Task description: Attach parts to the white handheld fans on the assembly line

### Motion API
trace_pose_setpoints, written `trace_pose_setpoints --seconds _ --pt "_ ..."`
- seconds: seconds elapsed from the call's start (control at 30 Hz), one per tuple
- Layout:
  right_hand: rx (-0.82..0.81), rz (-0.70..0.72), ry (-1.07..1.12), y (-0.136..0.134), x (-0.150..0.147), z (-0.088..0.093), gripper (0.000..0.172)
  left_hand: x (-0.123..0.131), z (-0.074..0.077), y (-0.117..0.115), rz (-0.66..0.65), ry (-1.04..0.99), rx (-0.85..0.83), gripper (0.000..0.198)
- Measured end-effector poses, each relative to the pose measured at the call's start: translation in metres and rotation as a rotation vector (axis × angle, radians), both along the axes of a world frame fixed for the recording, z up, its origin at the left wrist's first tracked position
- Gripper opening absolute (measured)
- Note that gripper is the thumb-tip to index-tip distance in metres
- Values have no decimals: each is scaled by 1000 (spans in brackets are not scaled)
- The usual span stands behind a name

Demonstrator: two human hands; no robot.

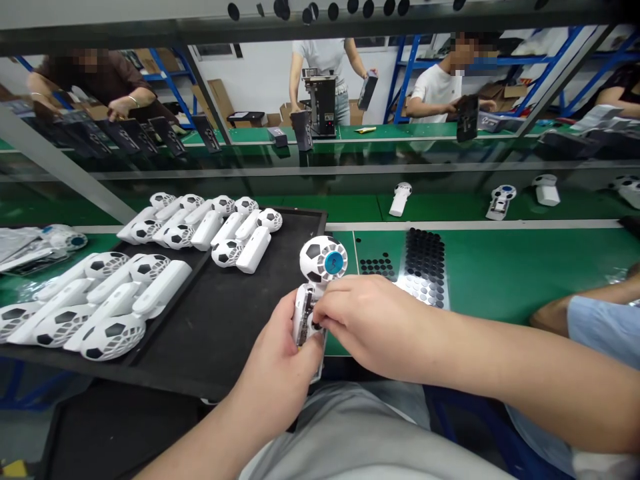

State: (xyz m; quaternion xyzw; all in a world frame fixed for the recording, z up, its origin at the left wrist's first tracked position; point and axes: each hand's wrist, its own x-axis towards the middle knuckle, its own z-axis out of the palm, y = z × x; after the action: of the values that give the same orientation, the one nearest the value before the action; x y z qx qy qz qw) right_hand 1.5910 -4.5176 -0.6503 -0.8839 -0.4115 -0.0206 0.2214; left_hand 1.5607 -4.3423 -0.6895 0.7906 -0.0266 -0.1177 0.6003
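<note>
A white handheld fan (317, 260) with a soccer-ball head and a blue round centre is held upright in front of me. Wrapped around its handle, my left hand (283, 363) grips it from the left and below. The handle's inner side lies exposed, with electronic parts showing. My right hand (367, 320) has its fingers pinched against the opened handle; a small dark piece shows at the fingertips, too hidden to name. To the right lies a sheet of round black stickers (425, 257), and more black dots (377, 265) sit on the green table beside it.
A black tray (215, 320) on the left bears several white soccer-ball fans (114, 337). Bagged parts (40, 247) lie at far left. More fans (401, 199) rest on the green strip behind. Co-workers handle dark boxes across the bench; a neighbour's arm (590, 310) is at right.
</note>
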Motion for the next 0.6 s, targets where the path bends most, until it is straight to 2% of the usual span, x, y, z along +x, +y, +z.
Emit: trace_pose_setpoints --seconds 0.2,0.47,0.6 --pt "-6 5 -11 2 0 -1 13 -2 -3 1 3 -10 -18 50" --pt "70 -47 -171 4 -3 -22 11 -3 -3 2 9 6 19 48" --pt "68 -55 -212 6 -5 -24 13 -3 0 0 27 -10 49 48"
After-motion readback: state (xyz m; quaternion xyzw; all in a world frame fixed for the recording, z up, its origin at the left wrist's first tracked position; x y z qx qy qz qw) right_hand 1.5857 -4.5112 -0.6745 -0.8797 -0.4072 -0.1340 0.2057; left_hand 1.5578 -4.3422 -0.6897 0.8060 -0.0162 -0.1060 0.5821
